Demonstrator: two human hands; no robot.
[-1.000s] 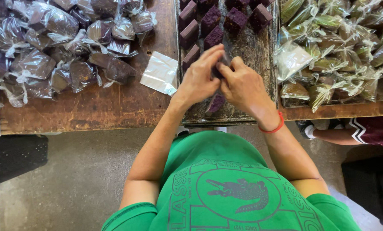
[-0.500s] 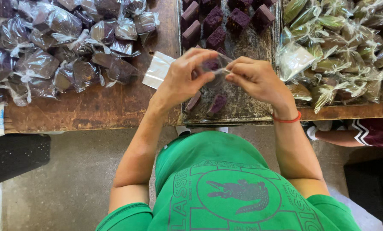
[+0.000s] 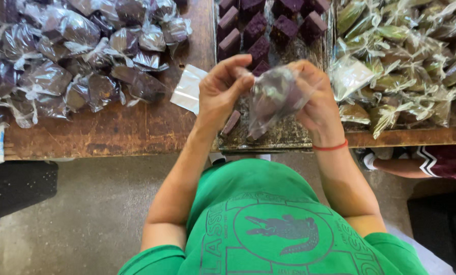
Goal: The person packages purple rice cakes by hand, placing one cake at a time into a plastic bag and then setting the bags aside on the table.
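Observation:
Both of my hands hold one clear plastic bag [image 3: 274, 99] with a dark purple block inside it, raised above the tray. My left hand [image 3: 220, 89] pinches the bag's top edge with its fingertips. My right hand [image 3: 314, 94] grips the bag from the other side, fingers wrapped around it. Under them lies a metal tray [image 3: 289, 137] with several unwrapped purple blocks [image 3: 258, 30] at its far end and one block [image 3: 231, 122] near its front left edge.
A heap of bagged purple blocks [image 3: 75, 61] covers the wooden table [image 3: 111, 132] on the left. A flat stack of empty clear bags [image 3: 190, 89] lies beside the tray. Bagged green pieces [image 3: 406, 56] pile up on the right. Another person's leg [image 3: 416, 163] shows below the table edge.
My hands have lifted from the tray surface with a purple block. The block now sits inside a clear bag held up between both hands.

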